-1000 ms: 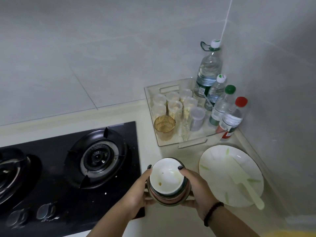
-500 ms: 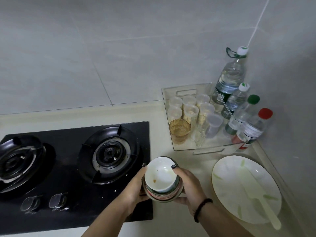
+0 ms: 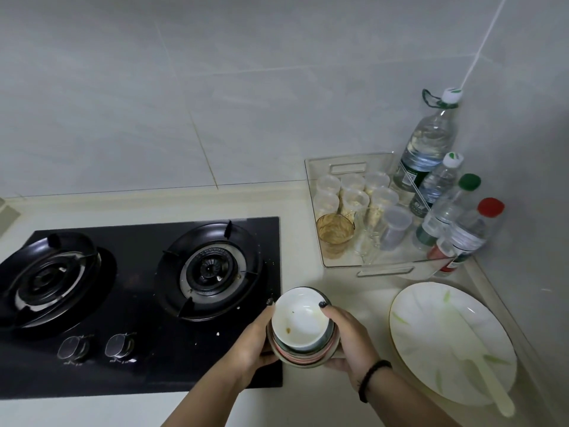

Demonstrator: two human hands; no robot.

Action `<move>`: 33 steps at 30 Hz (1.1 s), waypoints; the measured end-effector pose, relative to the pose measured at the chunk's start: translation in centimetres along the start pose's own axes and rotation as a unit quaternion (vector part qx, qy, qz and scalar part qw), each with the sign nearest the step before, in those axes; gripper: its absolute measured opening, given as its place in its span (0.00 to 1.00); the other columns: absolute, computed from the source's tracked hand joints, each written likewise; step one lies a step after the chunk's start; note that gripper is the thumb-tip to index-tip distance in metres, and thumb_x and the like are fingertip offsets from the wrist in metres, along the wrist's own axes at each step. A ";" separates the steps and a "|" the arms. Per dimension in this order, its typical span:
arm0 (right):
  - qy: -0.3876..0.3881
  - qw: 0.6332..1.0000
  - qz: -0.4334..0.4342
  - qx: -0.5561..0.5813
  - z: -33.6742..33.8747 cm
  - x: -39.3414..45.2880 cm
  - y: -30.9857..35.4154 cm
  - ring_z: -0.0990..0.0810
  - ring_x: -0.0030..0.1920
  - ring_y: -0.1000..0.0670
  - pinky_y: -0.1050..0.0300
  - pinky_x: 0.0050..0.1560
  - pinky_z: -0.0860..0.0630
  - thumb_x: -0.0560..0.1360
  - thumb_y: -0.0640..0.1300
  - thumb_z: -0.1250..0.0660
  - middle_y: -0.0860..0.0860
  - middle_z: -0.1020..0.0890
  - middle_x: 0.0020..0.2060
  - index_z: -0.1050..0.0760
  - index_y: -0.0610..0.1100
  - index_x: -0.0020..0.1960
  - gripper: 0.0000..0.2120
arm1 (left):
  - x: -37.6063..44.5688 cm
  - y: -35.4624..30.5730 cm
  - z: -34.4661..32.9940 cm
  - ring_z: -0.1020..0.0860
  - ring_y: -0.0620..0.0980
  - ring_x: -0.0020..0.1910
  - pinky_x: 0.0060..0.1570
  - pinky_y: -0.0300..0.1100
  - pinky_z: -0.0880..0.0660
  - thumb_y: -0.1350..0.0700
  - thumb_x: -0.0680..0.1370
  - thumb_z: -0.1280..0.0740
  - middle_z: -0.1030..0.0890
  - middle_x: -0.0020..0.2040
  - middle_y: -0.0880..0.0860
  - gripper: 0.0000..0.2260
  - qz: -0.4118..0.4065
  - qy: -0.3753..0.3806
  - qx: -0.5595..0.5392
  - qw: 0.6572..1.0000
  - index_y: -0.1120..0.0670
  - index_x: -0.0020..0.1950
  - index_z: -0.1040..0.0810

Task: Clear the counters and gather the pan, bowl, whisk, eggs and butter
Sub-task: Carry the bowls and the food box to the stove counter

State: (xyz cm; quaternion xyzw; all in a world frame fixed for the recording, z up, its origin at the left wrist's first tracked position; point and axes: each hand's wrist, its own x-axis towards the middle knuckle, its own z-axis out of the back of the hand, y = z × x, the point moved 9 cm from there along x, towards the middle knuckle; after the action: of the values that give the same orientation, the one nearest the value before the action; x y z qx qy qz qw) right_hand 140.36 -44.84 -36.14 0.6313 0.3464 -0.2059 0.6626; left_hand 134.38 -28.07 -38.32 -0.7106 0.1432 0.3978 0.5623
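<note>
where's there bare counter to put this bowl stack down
Bare counter lies between the stove and the clear tray, just beyond the stacked bowls held by the left hand and right hand. A strip behind the stove along the wall is bare too. The right corner is crowded: tray, bottles, plate.

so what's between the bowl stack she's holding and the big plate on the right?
Head view: only bare cream counter lies between the bowl stack and the plate, apart from the right hand gripping the stack's right side.
</note>
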 end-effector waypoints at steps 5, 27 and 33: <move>-0.003 1.000 -0.004 0.016 0.2 -0.2 -0.5 0.20 0.54 0.44 0.40 0.52 0.21 0.71 0.55 0.31 0.50 0.19 0.54 0.22 0.52 0.51 0.12 | -0.3 0.3 -0.1 0.19 0.51 0.54 0.60 0.49 0.24 0.39 0.79 0.41 0.14 0.48 0.49 0.17 -0.008 0.004 0.004 1.000 0.47 0.55 0.18; 0.043 0.999 0.001 -0.017 -0.2 0.1 -1.5 0.23 0.59 0.45 0.44 0.59 0.25 0.69 0.56 0.30 0.50 0.21 0.59 0.24 0.49 0.57 0.19 | -2.0 0.3 0.6 0.20 0.50 0.55 0.57 0.47 0.25 0.45 0.81 0.40 0.16 0.50 0.52 0.14 -0.030 0.008 -0.078 0.997 0.51 0.52 0.18; -0.103 0.959 0.196 -0.175 0.3 -3.5 3.1 0.36 0.70 0.48 0.53 0.68 0.38 0.71 0.50 0.29 0.49 0.34 0.68 0.35 0.46 0.70 0.31 | -3.4 -0.5 3.5 0.25 0.52 0.61 0.58 0.47 0.27 0.48 0.81 0.39 0.23 0.62 0.53 0.15 -0.048 0.003 -0.148 0.988 0.52 0.66 0.27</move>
State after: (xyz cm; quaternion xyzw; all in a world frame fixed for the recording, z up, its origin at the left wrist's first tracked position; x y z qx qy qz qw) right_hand 140.29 -45.31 -31.46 0.5368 0.1766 -0.0722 0.8219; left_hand 131.12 -25.59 -35.69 -0.7931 0.0502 0.3854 0.4689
